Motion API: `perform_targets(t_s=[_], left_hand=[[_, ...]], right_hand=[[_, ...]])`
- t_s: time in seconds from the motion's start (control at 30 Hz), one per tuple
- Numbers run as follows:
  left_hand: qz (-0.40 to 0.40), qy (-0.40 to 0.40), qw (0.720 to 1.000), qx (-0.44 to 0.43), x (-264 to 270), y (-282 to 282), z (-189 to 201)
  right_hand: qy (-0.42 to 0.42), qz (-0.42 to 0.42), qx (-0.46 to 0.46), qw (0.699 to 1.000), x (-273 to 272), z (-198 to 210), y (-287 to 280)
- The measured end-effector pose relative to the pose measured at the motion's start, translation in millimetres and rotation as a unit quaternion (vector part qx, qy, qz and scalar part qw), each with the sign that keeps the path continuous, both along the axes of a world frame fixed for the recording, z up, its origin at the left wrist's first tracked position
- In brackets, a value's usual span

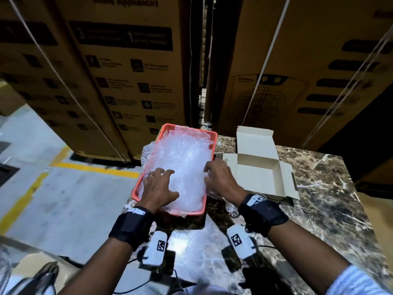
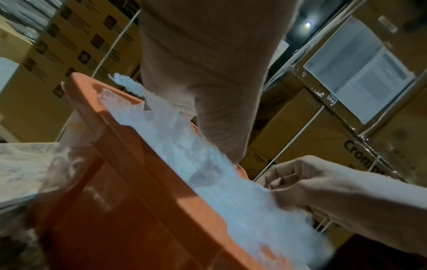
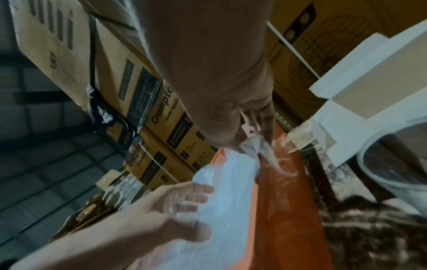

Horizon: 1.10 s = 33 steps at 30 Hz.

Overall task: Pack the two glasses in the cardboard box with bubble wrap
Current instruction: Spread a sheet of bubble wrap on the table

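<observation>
In the orange tray (image 1: 136,189), left fingers (image 1: 168,174) spread on bubble wrap (image 1: 187,158), right fingers (image 3: 265,127) pinching its edge, wrist-view only.

Both my forearms reach forward side by side, each wrist wrapped in a black band. My left hand (image 1: 158,188) lies palm down with fingers spread and nearly straight, thumb angled toward my right. My right hand (image 1: 220,177) sits level with it, fingers curled under and pinching at the fingertips (image 3: 265,131).

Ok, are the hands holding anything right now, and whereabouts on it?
The right hand pinches the bubble wrap at its right edge; the left hand only rests spread on top.
</observation>
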<state>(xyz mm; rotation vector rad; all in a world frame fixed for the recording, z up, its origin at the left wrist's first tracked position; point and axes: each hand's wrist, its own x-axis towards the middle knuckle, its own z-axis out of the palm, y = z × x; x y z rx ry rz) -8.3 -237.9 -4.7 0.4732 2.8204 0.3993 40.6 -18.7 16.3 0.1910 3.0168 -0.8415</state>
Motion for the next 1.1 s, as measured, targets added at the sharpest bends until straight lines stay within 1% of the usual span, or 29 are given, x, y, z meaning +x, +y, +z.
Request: perform_targets(t_s=[0.1, 0.2, 0.27, 0.3, 0.37, 0.43, 0.47, 0.57, 0.63, 0.77, 0.87, 0.93, 0.97, 1.03, 1.1], left_hand=[[-0.007, -0.015, 1.0, 0.017, -4, -6, 5], [-0.025, -0.018, 0.999, 0.029, -9, -7, 11], [-0.038, -0.017, 0.997, 0.07, -10, -4, 17], [-0.047, -0.023, 0.994, 0.099, -10, -2, 19], [-0.066, -0.042, 0.988, 0.137, -8, 5, 22], [-0.079, -0.049, 0.988, 0.127, -6, 13, 21], [-0.083, -0.047, 0.989, 0.111, -6, 16, 20], [-0.094, -0.048, 0.993, 0.054, -5, 26, 13], [-0.098, -0.039, 0.994, 0.031, -4, 30, 7], [-0.08, 0.008, 0.996, 0.046, -8, 33, 1], [-0.053, 0.026, 0.996, 0.066, -13, 30, 4], [-0.016, 0.018, 0.992, 0.127, -19, 25, 10], [0.003, 0.008, 0.984, 0.178, -22, 22, 15], [0.026, -0.01, 0.957, 0.287, -30, 17, 30], [0.044, -0.047, 0.921, 0.385, -40, 15, 48]], right_hand=[[0.027, -0.015, -0.02, 0.999, -8, 15, 7], [0.048, -0.018, -0.092, 0.994, -12, 34, 11], [0.066, -0.028, -0.127, 0.989, -14, 39, 12], [0.065, -0.029, -0.127, 0.989, -14, 39, 13], [0.019, -0.014, -0.111, 0.994, -13, 36, 12], [-0.042, 0.012, -0.084, 0.996, -10, 29, 10], [-0.051, 0.018, -0.074, 0.996, -9, 25, 8], [-0.03, 0.011, -0.079, 0.996, -7, 19, 3], [-0.032, 0.019, -0.089, 0.995, -7, 17, -1], [-0.035, 0.022, -0.098, 0.994, -7, 13, -9], [-0.03, 0.023, -0.078, 0.996, -4, 13, -9], [-0.029, 0.036, -0.049, 0.998, -4, 10, -12], [-0.03, 0.046, -0.026, 0.998, -3, 10, -15], [-0.031, 0.072, 0.008, 0.997, -2, 5, -21], [-0.053, 0.114, 0.029, 0.992, -2, 0, -28]])
